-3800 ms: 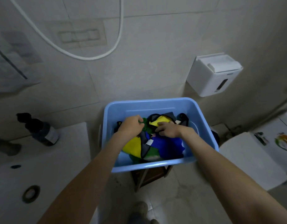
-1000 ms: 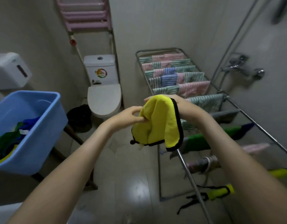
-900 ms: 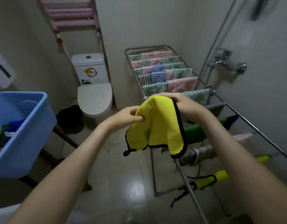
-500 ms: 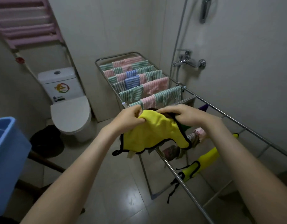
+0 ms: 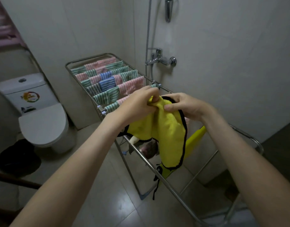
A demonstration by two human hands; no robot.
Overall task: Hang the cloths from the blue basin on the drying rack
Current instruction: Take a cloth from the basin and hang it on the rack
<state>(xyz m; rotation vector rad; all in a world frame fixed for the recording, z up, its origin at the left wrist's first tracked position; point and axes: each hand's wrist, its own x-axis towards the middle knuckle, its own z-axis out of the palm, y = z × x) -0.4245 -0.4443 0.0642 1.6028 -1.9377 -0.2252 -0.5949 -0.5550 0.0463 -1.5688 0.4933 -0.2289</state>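
Since half a second ago both hands have drawn closer together, and the yellow cloth (image 5: 167,128) droops lower at frame centre over the drying rack's (image 5: 178,199) near rail. My left hand (image 5: 137,104) and right hand (image 5: 185,105) each pinch its black-trimmed top edge. Bare rungs lie open at lower right. One other yellow cloth (image 5: 194,141) hangs behind it. Striped cloths (image 5: 108,84) crowd the upper-centre rungs, too overlapped to count.

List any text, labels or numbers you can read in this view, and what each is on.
No text is legible.
The round coloured sticker on the toilet tank: logo, any wording too blurred to read.
The small dark label beneath it: too small to read.
The yellow cloth shows no print.
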